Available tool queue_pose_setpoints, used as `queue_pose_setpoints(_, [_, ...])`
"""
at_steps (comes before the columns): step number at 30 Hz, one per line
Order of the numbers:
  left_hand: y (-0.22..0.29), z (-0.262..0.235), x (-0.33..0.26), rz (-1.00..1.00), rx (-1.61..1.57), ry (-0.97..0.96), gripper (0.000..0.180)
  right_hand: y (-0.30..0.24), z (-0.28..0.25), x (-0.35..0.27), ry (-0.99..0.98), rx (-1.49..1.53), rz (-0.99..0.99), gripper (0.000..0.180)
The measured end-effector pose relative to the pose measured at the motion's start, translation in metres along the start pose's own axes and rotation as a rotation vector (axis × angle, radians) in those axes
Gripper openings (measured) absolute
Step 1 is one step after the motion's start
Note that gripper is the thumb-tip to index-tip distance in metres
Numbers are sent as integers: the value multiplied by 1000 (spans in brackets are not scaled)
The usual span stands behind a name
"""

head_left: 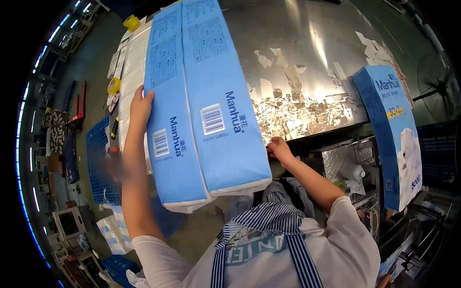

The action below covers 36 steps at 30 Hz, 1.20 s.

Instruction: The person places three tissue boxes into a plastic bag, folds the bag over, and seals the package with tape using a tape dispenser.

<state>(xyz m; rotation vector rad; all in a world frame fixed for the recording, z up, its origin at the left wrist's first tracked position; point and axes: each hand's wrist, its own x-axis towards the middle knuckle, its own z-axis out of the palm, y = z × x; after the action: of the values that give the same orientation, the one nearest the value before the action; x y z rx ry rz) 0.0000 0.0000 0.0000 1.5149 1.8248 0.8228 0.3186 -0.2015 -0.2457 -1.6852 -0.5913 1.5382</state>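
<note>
Two long blue packs (201, 96) lie side by side on the steel table (307, 53), near ends hanging over its edge. Left hand (140, 108) is pressed flat, fingers spread, on the left pack's outer side; right hand (279, 149) grips the right pack's near corner. Squaring-up step, judging by the grip; next likely calls for even pressure from both sides. Another blue pack (391, 129) stands right of the table.
</note>
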Motion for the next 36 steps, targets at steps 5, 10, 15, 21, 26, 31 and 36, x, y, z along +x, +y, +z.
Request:
queue_pose_setpoints(5, [99, 90, -4, 758, 337, -110, 45, -75, -134, 38, 96, -242, -403, 42])
queue_pose_setpoints(10, [246, 252, -44, 651, 621, -906, 48, -144, -324, -18, 363, -336, -521, 42])
queue_pose_setpoints(15, [296, 440, -31, 686, 665, -1197, 58, -93, -524, -108, 938, -380, -441, 35])
queue_pose_setpoints(21, [312, 649, -3, 803, 443, -831, 59, 65, -643, -260, 1802, -512, 219, 37])
queue_pose_setpoints(26, [337, 750, -8, 587, 109, -930, 58, 115, -654, -300, 1446, 471, 134, 59])
queue_pose_setpoints(31, [339, 739, -37, 694, 249, -737, 50, 75, -643, -287, 1362, 576, 147, 60])
queue_pose_setpoints(36, [311, 684, -57, 730, 297, -567, 42, 75, -656, -298, 1427, 389, 248, 60])
